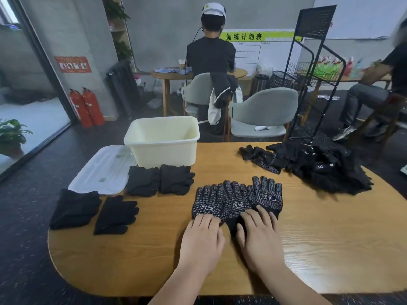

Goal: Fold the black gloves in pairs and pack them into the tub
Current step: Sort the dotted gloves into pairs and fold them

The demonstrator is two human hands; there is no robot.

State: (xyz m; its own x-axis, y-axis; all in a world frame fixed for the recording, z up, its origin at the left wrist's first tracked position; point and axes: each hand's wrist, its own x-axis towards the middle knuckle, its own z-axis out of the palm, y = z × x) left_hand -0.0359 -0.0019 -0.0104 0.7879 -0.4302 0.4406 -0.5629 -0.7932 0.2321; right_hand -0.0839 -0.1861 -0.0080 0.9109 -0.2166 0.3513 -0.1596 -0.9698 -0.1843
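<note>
Three black dotted gloves (236, 200) with white labels lie side by side, fingers pointing away, on the wooden table (330, 227). My left hand (203, 236) rests flat on the cuff of the left glove. My right hand (258, 235) presses flat on the cuffs of the middle and right gloves. The cream tub (163, 140) stands at the table's far edge with nothing visible inside. In front of it lie folded glove pairs (160, 180), and more folded pairs (94, 211) sit at the table's left edge. A heap of loose black gloves (312, 166) fills the far right.
The tub's white lid (103, 170) lies flat left of the tub, hanging over the table edge. Two grey chairs (262, 113) and a black wire rack (308, 73) stand beyond the table. One person sits with their back to me, another at the far right.
</note>
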